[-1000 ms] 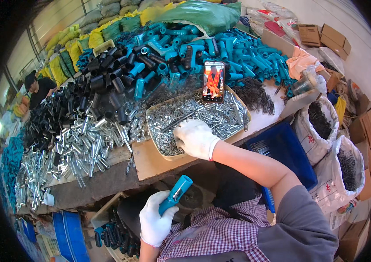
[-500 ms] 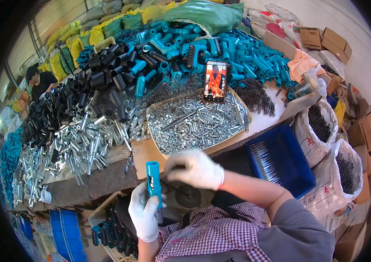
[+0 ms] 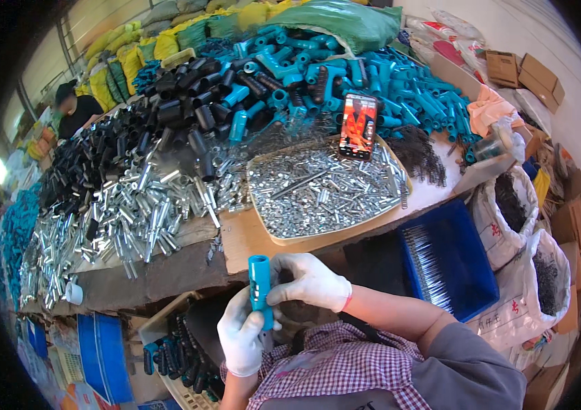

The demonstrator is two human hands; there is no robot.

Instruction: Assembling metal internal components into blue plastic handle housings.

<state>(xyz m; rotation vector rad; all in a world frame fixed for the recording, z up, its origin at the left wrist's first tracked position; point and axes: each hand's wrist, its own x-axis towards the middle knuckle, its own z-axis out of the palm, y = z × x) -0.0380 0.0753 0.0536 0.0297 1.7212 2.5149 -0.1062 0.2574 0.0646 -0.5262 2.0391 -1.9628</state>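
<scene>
Upright in front of me stands a teal plastic tool handle (image 3: 259, 279), a hollow tube with dark slots in its side. My left hand (image 3: 241, 340), in a white glove, is closed round its lower part. A grey metal end (image 3: 266, 339) sticks out below. At the handle's right side is my right hand (image 3: 312, 281), also gloved, its thumb and fingers curled in a pinch against the slotted side. Whatever lies between those fingertips is hidden. Beyond both hands, a cream tray (image 3: 284, 240) on the bench holds many small metal pins and springs.
A phone (image 3: 358, 126) leans at the tray's back edge. Heaped around it are black sleeves (image 3: 188, 113), teal handles (image 3: 427, 102), metal tubes (image 3: 133, 222) and dark springs (image 3: 422, 157). Right of me are a blue bin (image 3: 465, 266) and white sacks (image 3: 543, 273). A person (image 3: 77, 113) is far left.
My right hand has come from above the bench edge to the handle's side, its fingers now against it. The left hand and handle moved slightly right in view. The whole view shifted a little.
</scene>
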